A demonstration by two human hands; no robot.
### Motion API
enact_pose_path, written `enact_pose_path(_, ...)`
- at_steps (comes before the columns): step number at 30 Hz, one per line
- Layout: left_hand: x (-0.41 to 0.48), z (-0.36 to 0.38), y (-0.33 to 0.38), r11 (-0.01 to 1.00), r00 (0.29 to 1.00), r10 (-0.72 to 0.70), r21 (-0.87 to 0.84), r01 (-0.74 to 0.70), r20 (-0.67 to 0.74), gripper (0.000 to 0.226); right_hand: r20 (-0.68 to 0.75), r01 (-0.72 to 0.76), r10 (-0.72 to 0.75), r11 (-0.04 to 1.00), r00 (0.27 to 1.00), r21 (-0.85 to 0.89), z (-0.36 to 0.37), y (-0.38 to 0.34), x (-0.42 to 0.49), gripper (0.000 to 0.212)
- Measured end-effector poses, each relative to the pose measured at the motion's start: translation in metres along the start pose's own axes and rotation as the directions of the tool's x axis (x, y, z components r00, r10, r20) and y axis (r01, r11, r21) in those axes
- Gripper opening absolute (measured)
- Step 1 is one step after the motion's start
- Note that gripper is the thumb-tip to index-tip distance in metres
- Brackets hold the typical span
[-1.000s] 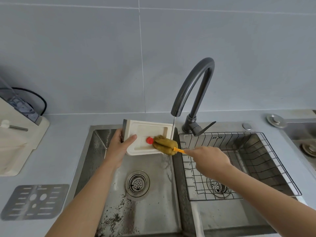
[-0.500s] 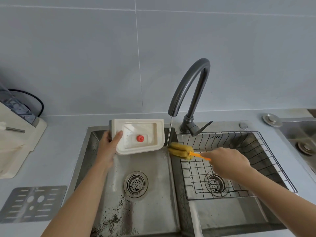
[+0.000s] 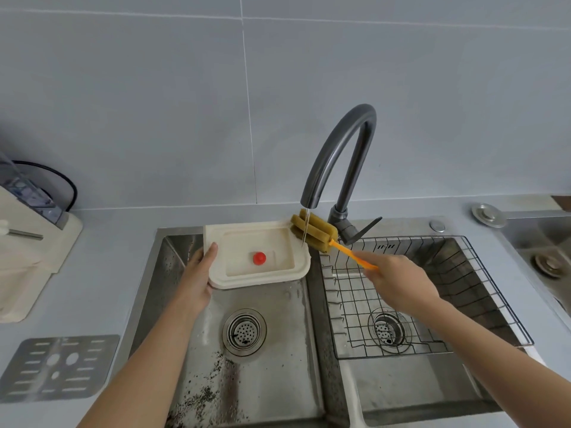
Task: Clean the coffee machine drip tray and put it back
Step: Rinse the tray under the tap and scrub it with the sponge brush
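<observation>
Holding the drip tray (image 3: 258, 253) by its left edge in the left grip (image 3: 197, 278), right grip (image 3: 398, 282) closed on the sponge brush (image 3: 313, 233) handle, sponge under the faucet (image 3: 336, 159) stream

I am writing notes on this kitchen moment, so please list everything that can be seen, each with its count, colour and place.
drip tray: one, cream with a red float, held over the left sink basin
sponge brush: one, olive sponge on an orange handle, under the running water
faucet: one, dark grey, behind the sinks
left sink basin: one, steel, dark grounds on its floor
right sink basin: one, steel
wire rack: one, dark, in the right sink basin
metal grate: one, grey, on the counter at left
coffee machine: one, cream, far left, partly cut off
left hand: one, grips the tray's edge
right hand: one, holds the brush handle
</observation>
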State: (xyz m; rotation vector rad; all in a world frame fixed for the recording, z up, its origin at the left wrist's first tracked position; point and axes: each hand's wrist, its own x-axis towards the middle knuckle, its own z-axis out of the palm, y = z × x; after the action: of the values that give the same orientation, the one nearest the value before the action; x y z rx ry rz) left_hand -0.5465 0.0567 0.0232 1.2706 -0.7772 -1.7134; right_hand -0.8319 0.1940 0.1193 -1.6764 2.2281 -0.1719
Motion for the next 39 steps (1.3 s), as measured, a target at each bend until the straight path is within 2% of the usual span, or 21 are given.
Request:
enact_pose_path(4, 0.000, 0.001, -0.002, 1.000, 1.000, 0.018, -0.009, -0.018, 0.002, 0.014, -0.013, 0.050, -0.051, 0.994, 0.999, -0.094, 0.006, -0.002, -0.005, 0.040)
enact_pose_path(9, 0.003, 0.003, -0.005, 0.998, 0.999, 0.017, -0.066, -0.020, -0.049, 0.013, 0.043, 0.108, -0.101, 0.974, 0.994, -0.201, 0.012, 0.000, -0.013, 0.042)
enact_pose_path(15, 0.004, 0.005, -0.005, 0.997, 0.996, 0.033, -0.070, -0.039, -0.086, 0.017, 0.093, 0.128, -0.111, 0.970, 0.990, -0.205, 0.022, -0.004, -0.024, 0.042)
enact_pose_path(18, 0.004, 0.009, -0.008, 0.997, 0.995, 0.027, -0.071, -0.034, -0.100, 0.029, 0.100, 0.129, -0.110, 0.971, 0.989, -0.204, 0.025, -0.009, -0.027, 0.040)
enact_pose_path(21, 0.003, 0.019, -0.011, 0.996, 0.996, 0.032, -0.078, -0.038, -0.082, 0.018, 0.124, 0.131, -0.110, 0.976, 0.986, -0.176, 0.028, -0.015, -0.029, 0.038)
enact_pose_path(27, -0.003, 0.035, -0.015, 0.997, 0.999, 0.000, -0.071, -0.004, -0.048, 0.034, 0.132, 0.168, -0.158, 0.984, 0.979, -0.063, 0.022, -0.019, -0.035, 0.039)
enact_pose_path(33, -0.008, 0.042, -0.015, 0.993, 0.998, -0.049, -0.103, 0.053, 0.044, 0.040, 0.018, 0.067, -0.074, 0.967, 0.997, 0.245, -0.004, -0.001, -0.032, 0.041)
enact_pose_path(39, -0.012, 0.044, -0.018, 0.990, 0.993, -0.080, -0.111, 0.089, 0.081, 0.025, -0.134, 0.045, 0.013, 0.903, 0.991, 0.426, -0.019, 0.020, -0.031, 0.042)
